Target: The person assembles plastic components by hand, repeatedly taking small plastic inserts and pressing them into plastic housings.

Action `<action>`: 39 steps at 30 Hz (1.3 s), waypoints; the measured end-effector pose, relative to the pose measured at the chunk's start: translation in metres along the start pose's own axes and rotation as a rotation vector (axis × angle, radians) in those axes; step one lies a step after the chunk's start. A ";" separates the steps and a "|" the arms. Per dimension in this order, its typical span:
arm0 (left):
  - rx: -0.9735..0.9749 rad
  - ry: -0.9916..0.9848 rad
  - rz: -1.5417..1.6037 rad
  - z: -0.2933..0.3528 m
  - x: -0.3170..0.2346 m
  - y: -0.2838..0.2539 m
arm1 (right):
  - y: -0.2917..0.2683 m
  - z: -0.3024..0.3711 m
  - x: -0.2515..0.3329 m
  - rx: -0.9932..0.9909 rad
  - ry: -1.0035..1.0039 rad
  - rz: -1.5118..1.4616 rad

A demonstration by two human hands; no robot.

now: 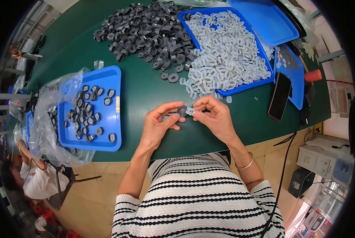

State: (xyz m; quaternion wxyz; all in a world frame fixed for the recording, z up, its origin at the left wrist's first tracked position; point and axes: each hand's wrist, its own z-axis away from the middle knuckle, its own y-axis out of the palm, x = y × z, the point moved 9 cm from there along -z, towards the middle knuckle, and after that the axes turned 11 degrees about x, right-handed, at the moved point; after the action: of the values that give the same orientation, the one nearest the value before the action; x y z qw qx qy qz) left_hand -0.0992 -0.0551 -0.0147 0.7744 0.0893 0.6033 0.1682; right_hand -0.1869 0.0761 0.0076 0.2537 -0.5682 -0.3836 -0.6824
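Note:
Over the green table, my left hand (157, 122) pinches a small dark round ring-like part (182, 111) between thumb and fingers. A second dark round part (165, 117) shows against the curled fingers of the same hand. My right hand (217, 119) grips a small translucent white plastic piece (190, 111) by its right end. The white piece touches or overlaps the dark part's right edge; I cannot tell whether it sits inside. Beyond my hands lie a big heap of dark ring-like parts (145, 33) and a blue tray (245, 88) full of translucent white pieces, some spilling over its near edge.
A blue tray (116, 137) with several dark round parts stands at left, beside crumpled clear plastic bags (46, 131). At right are a phone (279, 97), a red cylinder (313, 75) and more blue trays (269, 23). Another person (42, 180) sits at far left.

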 end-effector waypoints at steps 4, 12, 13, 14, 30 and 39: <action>-0.002 -0.044 -0.002 0.002 0.002 0.003 | 0.002 0.001 -0.003 0.035 0.055 0.100; -0.027 -0.064 0.087 0.005 0.010 -0.001 | 0.004 0.000 0.013 -0.014 0.035 0.373; -0.026 -0.067 0.086 0.005 0.011 0.000 | 0.004 0.000 0.012 -0.016 0.036 0.371; -0.036 -0.056 0.091 0.006 0.011 0.000 | 0.004 0.000 0.013 -0.019 0.012 0.385; -0.114 0.035 -0.007 0.009 0.006 0.002 | 0.011 -0.005 0.021 -0.017 -0.022 0.535; -0.124 0.051 -0.024 0.009 0.004 0.003 | 0.013 -0.007 0.019 -0.004 -0.012 0.572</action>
State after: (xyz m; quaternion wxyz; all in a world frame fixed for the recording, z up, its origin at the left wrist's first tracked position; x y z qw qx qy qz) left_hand -0.0902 -0.0496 -0.0153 0.7647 0.0296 0.6125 0.1981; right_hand -0.1848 0.0650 0.0292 0.4323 -0.6581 -0.2077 -0.5804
